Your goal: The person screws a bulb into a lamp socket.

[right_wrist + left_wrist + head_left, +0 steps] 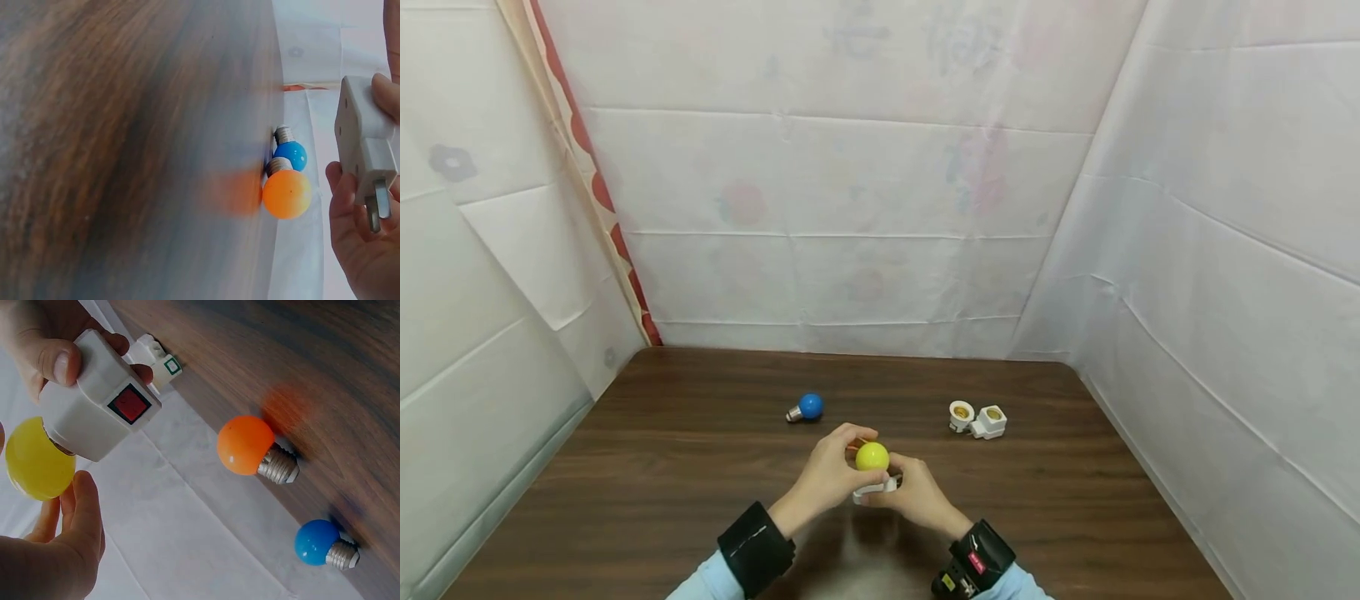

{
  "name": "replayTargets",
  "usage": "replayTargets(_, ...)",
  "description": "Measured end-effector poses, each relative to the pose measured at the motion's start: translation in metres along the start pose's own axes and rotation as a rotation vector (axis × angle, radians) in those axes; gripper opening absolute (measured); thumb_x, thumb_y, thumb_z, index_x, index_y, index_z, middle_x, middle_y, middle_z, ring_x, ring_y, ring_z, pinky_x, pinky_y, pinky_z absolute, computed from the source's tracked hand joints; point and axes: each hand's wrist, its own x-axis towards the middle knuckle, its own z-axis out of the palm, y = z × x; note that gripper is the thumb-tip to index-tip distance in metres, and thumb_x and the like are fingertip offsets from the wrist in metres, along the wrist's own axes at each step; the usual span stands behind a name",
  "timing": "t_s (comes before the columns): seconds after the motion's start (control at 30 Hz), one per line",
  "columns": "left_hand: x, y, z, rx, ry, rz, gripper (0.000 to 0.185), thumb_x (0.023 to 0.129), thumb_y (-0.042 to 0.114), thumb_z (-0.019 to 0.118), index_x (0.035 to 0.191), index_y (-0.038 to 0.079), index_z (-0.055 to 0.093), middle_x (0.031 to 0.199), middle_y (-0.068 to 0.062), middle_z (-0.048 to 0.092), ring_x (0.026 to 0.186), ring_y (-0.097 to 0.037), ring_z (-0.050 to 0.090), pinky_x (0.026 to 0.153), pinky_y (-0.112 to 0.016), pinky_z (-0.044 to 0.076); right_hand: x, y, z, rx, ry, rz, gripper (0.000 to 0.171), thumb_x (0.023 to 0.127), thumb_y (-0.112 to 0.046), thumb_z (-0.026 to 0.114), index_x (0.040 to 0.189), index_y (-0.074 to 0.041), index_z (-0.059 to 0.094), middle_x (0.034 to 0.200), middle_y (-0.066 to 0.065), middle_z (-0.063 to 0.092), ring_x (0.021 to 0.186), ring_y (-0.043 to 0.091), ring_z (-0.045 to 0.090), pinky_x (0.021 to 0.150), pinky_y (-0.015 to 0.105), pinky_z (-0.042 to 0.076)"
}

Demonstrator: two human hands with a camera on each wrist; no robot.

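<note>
White sheets wall in the brown wooden surface (pixel 700 467), above which the left hand (pixel 827 479) curls its fingers (pixel 78 506) round a yellow bulb (pixel 872 456). The right hand (pixel 917 498) grips the white socket (pixel 100 412) the bulb seems seated in; blue bulb (pixel 809 406) and orange bulb (pixel 245 444) lie beyond.

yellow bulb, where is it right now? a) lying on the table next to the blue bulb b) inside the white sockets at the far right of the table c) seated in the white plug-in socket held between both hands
c: the yellow bulb sits in the white socket adapter, which the right hand grips while the left hand curls around the bulb, above the table.
</note>
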Motion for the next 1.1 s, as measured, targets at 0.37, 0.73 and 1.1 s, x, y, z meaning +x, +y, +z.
replayTargets(0.37,-0.001,0.002,0.0,0.026,-0.023,-0.023,0.046,0.074,0.032,0.076,0.113,0.014,0.06,0.114,-0.002,0.057,0.095,-0.021,0.058,0.069,-0.022,0.05,-0.001,0.0,0.001,0.0,0.0,0.004,0.04,0.074,-0.038,0.074,0.109,-0.022,0.062,0.104,-0.008,0.066,0.094,0.006,0.059,0.079,0.023,0.048)
replayTargets(0.73,0.002,-0.004,-0.007,-0.08,-0.109,0.006,0.046,0.076,0.026,0.075,0.116,0.008,0.06,0.121,-0.013,0.054,0.099,-0.027,0.061,0.074,-0.022,0.053,-0.001,-0.001,0.0,-0.011,-0.03,0.001,0.039,0.075,-0.04,0.073,0.108,-0.022,0.063,0.101,-0.009,0.066,0.09,0.005,0.06,0.074,0.022,0.05)
replayTargets(1.1,0.006,-0.014,-0.016,-0.166,-0.285,0.07,0.044,0.077,0.023,0.074,0.118,0.01,0.06,0.114,-0.009,0.055,0.105,-0.026,0.055,0.085,-0.028,0.051,-0.01,-0.029,-0.008,0.031,-0.103,0.0,0.032,0.077,-0.022,0.074,0.107,-0.015,0.064,0.097,-0.004,0.067,0.083,0.008,0.06,0.071,0.023,0.05)
